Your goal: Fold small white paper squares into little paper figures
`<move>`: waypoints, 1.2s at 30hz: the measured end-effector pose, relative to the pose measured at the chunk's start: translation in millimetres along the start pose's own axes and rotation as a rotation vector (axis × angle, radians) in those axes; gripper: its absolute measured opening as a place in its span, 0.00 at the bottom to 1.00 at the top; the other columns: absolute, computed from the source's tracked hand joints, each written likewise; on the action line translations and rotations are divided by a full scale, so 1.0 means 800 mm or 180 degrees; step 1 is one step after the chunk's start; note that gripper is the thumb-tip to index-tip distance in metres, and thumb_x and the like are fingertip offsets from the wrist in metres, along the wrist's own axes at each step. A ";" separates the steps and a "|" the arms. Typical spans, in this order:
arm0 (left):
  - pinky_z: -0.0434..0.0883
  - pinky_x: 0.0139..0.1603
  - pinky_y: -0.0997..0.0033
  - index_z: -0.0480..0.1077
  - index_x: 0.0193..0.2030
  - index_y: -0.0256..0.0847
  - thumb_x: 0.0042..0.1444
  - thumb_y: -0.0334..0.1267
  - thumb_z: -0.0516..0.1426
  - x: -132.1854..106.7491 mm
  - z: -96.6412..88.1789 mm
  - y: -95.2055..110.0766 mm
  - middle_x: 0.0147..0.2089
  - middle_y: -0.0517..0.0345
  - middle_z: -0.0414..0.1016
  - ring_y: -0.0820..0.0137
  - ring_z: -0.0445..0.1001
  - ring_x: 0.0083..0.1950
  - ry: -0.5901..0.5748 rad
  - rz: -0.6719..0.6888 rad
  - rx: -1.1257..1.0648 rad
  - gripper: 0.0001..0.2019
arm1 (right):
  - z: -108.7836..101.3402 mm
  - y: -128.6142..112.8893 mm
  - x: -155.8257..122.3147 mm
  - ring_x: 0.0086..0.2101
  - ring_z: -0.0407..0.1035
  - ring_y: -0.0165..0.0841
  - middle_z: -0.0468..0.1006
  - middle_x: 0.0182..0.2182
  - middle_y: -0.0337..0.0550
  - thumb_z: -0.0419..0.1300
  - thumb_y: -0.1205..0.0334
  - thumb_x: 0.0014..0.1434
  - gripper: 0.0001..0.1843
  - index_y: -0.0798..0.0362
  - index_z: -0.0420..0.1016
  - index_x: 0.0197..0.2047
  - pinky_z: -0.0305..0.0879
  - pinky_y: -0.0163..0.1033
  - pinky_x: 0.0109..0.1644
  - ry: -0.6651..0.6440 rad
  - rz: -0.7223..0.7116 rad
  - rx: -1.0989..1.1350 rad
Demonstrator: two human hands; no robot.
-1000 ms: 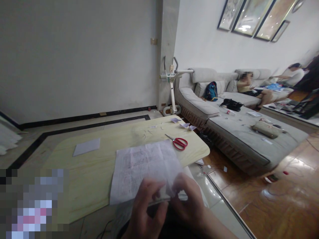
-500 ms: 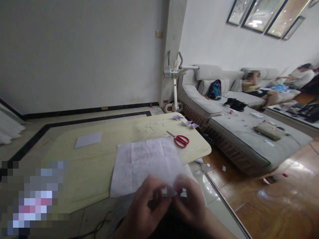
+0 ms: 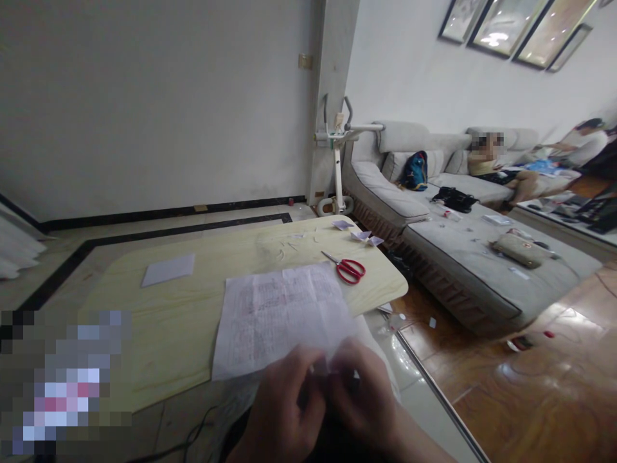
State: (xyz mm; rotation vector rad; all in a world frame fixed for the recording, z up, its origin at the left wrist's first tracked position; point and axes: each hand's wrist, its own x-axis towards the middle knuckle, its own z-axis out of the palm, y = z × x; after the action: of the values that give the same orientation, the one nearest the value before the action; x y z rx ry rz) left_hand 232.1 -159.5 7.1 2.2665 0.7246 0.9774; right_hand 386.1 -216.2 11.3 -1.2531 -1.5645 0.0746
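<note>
Close to the near edge of the table, my left hand (image 3: pixel 289 399) and my right hand (image 3: pixel 364 386) meet with bent, pinching fingers. Between their fingertips is a small piece of paper (image 3: pixel 322 365), mostly hidden and blurred. Just beyond the hands lies a creased printed sheet (image 3: pixel 274 321), part of it overhanging the table edge. Red-handled scissors (image 3: pixel 351 271) rest beside its far right corner, blades partly over the table. Farther off, several small folded paper pieces (image 3: pixel 342 225) sit near the table's far right corner, with thin paper strips (image 3: pixel 289 245) to their left.
The pale wooden table (image 3: pixel 159 347) carries a stack of white paper (image 3: pixel 168 269) at left. A grey sofa (image 3: pixel 472 270) at right holds bags and two seated people. An exercise machine (image 3: pixel 338 167) stands by the wall. Cables (image 3: pixel 187 434) lie on the floor below.
My hands have drawn slightly closer together, and the small paper between them is now more covered by the fingers. The view has shifted a little; things on the table stay put.
</note>
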 end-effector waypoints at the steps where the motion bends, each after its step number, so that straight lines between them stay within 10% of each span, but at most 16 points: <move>1: 0.78 0.34 0.70 0.67 0.48 0.47 0.58 0.28 0.51 -0.001 0.000 0.001 0.35 0.59 0.79 0.67 0.80 0.34 -0.0055 -0.0034 -0.0034 0.14 | 0.000 -0.001 0.000 0.22 0.61 0.29 0.66 0.24 0.34 0.55 0.75 0.55 0.11 0.48 0.65 0.36 0.58 0.33 0.25 0.0006 0.0000 0.0084; 36: 0.70 0.30 0.81 0.71 0.31 0.43 0.59 0.36 0.61 -0.003 -0.009 -0.012 0.26 0.66 0.71 0.75 0.71 0.28 -0.0575 -0.0736 -0.1590 0.06 | -0.015 -0.002 -0.009 0.30 0.65 0.33 0.68 0.32 0.41 0.55 0.75 0.56 0.13 0.48 0.67 0.41 0.63 0.35 0.30 -0.0407 0.0105 0.0981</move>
State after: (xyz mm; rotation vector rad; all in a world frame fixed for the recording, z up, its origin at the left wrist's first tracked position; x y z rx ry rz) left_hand 223.0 -152.5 4.0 1.7637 0.5714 0.7331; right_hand 393.0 -228.0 12.3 -1.0465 -1.5714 0.4088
